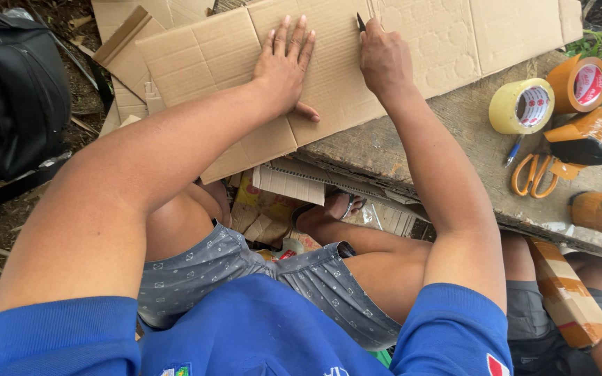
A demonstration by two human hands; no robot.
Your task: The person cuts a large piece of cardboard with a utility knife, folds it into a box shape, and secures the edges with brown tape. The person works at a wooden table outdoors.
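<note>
Right hand has its grip closed on a dark blade, tip on the cardboard at the far edge. Left hand lies flat and spread just left of it, pressing the sheet to the desk. Cardboard runs left to right, overhanging the desk's left end. Most of the blade is hidden in the fist; any cut line is hard to make out. Tape rolls and scissors lie right.

Soft, even daylight — sharp across the frame.
Only faint shadows under the forearms; wide-angle bending at the edges — no glare.
</note>
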